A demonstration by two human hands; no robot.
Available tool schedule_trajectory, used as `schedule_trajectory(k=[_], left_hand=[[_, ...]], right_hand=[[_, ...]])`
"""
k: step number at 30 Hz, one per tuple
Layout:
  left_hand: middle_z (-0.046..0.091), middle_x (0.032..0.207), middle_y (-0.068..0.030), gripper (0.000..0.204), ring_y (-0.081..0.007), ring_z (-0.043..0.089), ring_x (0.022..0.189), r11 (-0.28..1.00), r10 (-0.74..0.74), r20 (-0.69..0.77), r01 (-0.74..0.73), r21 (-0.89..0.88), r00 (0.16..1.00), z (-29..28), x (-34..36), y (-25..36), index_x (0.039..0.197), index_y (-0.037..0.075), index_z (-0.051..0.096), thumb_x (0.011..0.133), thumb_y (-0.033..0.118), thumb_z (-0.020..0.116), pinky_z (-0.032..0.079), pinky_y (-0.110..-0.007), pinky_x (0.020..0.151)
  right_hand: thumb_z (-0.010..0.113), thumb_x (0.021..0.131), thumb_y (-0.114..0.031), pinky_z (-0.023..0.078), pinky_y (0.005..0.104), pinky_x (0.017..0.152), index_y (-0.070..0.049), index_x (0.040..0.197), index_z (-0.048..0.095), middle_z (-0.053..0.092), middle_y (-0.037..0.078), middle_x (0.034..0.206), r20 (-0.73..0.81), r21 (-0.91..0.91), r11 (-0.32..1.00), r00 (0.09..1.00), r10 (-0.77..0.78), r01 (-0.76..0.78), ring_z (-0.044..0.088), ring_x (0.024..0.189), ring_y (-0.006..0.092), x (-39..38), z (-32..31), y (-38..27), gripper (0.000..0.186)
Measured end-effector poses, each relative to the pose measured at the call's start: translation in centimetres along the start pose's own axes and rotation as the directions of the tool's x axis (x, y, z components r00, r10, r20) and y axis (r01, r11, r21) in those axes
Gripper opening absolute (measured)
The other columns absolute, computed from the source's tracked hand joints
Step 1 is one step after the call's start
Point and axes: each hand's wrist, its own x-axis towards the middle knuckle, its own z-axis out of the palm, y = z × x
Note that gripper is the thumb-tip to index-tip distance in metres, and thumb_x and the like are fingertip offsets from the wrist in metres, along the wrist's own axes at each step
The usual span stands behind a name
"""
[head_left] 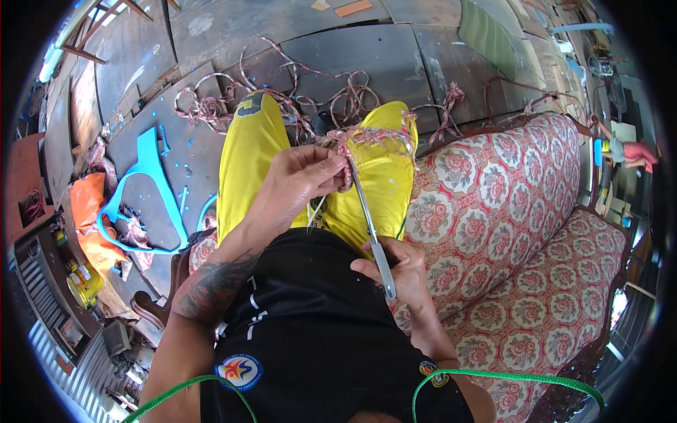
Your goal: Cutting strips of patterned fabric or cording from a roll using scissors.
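My left hand [310, 173] is closed in a pinch on a braided red-and-white cord [345, 169], above my lap. Loose, frayed strands [384, 139] of similar material lie over my right knee. My right hand [403, 271] grips the grey handle of a long, thin metal tool [367, 215], whose exact kind I cannot make out. Its slender end reaches up to the cord beside my left fingertips. Whether the tip passes into the braid is hidden.
Tangled cord [211, 106] lies on the worn board floor beyond my knees. A flower-patterned sofa [493, 176] stands to my right. On the left are a cut blue plastic piece [148, 162], small blue scraps and an orange item [92, 218]. A green cord [508, 377] crosses low in front.
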Motion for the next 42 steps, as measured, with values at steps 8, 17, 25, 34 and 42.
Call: schedule_trajectory(k=[8,17,25,34,42], left_hand=[[0.069,0.092,-0.0068,0.026,-0.0154,0.068,0.084,0.999,0.023,0.081,-0.025,0.021,0.996,0.0,-0.2,-1.5,0.103,-0.003,0.065,0.101,0.023,0.063,0.058,-0.032,0.087],[0.066,0.09,-0.0051,0.03,-0.013,0.064,0.083,0.996,0.084,0.129,-0.084,-0.009,0.988,-0.2,-0.6,-2.5,0.105,-0.004,0.065,0.103,0.025,0.06,0.054,-0.029,0.081],[0.065,0.087,-0.0021,0.028,-0.0105,0.062,0.082,0.985,0.102,0.186,-0.125,0.116,0.977,-0.7,-0.6,-2.5,0.099,-0.001,0.066,0.103,0.026,0.059,0.052,-0.027,0.077],[0.065,0.086,-0.0015,0.028,-0.0105,0.062,0.081,0.983,0.107,0.187,-0.132,0.124,0.977,-0.7,-0.6,-2.4,0.095,0.001,0.065,0.103,0.027,0.06,0.051,-0.028,0.076],[0.066,0.088,-0.0021,0.029,-0.0118,0.064,0.081,0.974,0.121,0.223,-0.159,0.159,0.967,-0.9,-0.5,-2.7,0.096,0.002,0.065,0.104,0.029,0.058,0.053,-0.029,0.076]], right_hand=[[0.093,0.072,-0.028,0.045,0.0249,0.051,-0.002,0.094,0.071,0.06,-0.001,0.06,-0.023,-0.079,0.995,0.998,-0.056,0.054,0.056,0.052,0.0071,0.4,-0.2,-0.3,0.04],[0.093,0.073,-0.024,0.041,0.0221,0.048,0.0,0.096,0.07,0.058,-0.002,0.06,0.05,0.032,0.996,0.995,0.083,-0.085,0.053,0.05,0.0055,1.0,-0.2,-0.8,0.041],[0.092,0.074,-0.022,0.041,0.021,0.045,0.0,0.096,0.071,0.06,-0.002,0.059,0.059,-0.011,0.998,0.996,0.061,-0.06,0.054,0.047,0.0044,0.8,-0.6,-1.3,0.038],[0.093,0.07,-0.03,0.049,0.0279,0.053,0.0,0.084,0.071,0.067,0.006,0.064,0.035,-0.065,0.995,0.996,0.079,-0.077,0.062,0.052,0.0132,0.9,-0.7,-1.8,0.039],[0.093,0.07,-0.031,0.05,0.0291,0.052,0.0,0.083,0.071,0.065,0.005,0.061,0.049,-0.171,0.985,0.999,0.015,-0.006,0.064,0.052,0.0151,0.7,-1.3,-1.5,0.04]])
